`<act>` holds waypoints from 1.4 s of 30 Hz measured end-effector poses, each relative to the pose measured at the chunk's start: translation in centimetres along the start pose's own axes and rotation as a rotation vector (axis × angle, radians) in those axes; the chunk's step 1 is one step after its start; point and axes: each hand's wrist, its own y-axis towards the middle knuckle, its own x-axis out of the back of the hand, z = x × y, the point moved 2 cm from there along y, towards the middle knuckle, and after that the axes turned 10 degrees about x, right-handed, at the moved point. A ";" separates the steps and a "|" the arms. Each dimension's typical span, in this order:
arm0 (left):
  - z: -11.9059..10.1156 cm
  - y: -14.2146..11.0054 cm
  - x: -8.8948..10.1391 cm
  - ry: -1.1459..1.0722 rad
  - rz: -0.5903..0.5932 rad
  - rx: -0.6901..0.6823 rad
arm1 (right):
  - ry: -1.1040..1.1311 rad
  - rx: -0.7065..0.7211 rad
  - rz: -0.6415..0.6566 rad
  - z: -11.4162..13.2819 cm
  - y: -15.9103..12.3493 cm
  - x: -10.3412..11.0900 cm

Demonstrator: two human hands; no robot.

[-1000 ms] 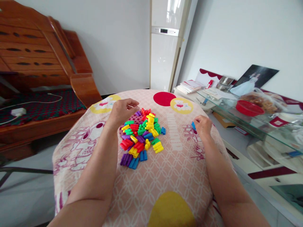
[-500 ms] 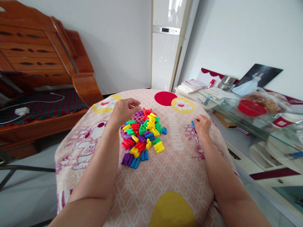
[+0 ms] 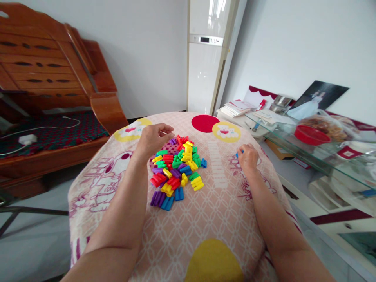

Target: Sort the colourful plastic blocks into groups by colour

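Readable text: 0 items. Relative to tablecloth (image 3: 205, 215): panel marks on white upright unit (image 3: 204, 74) behind it, too small; papers (image 3: 235, 108) beyond its far-right edge, illegible.

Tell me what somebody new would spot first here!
Probably the heap of bright blocks on the tablecloth, by the left hand. Next, perhaps, the small blue block in the right hand, right of the heap. Then the red bowl on the glass shelf, far right.
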 end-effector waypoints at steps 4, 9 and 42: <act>-0.2 0.0 0.0 0.024 -0.007 -0.003 | 0.250 0.182 0.068 3.1 -0.3 -0.7; -0.4 -0.1 0.1 0.050 -0.003 0.003 | 0.640 0.484 0.336 8.3 -2.3 -2.8; -0.5 -0.2 0.1 0.020 0.003 0.011 | 0.644 -0.044 0.193 5.2 -0.7 0.4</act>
